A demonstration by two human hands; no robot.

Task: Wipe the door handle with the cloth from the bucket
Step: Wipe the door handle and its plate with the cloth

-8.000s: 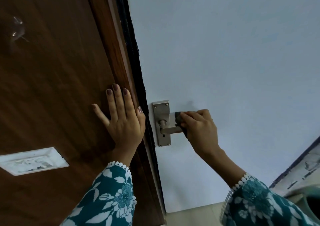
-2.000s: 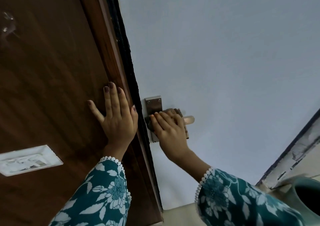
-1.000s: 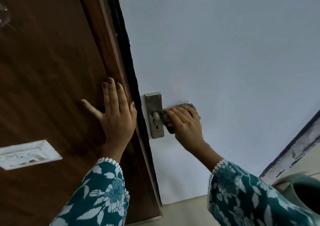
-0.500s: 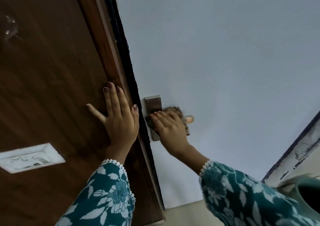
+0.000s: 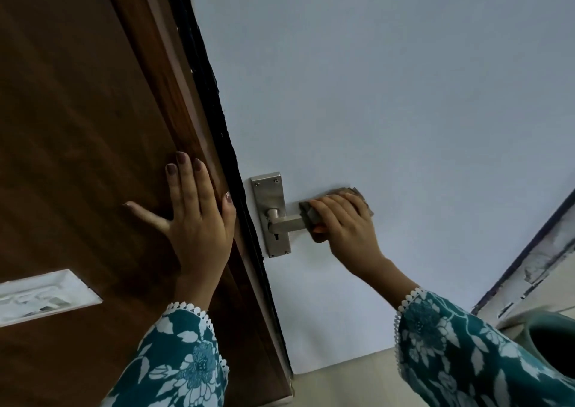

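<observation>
A silver lever door handle [image 5: 287,222] on a metal backplate [image 5: 270,195] sticks out from the pale blue door [image 5: 389,101]. My right hand [image 5: 343,223] is closed around the outer end of the lever, with a grey-brown cloth [image 5: 362,195] wrapped between palm and metal. The inner part of the lever and the keyhole are bare. My left hand [image 5: 196,219] lies flat, fingers spread, on the brown wooden frame [image 5: 93,132] just left of the door edge.
A white switch plate [image 5: 40,296] is set in the wood at lower left. The rim of a teal bucket [image 5: 547,338] shows at the lower right corner, beside a worn skirting edge [image 5: 535,260]. Pale floor runs below the door.
My right hand has slid the cloth outward along the lever, from against the backplate to the lever's far end, exposing the inner part. My left hand stays pressed on the wood.
</observation>
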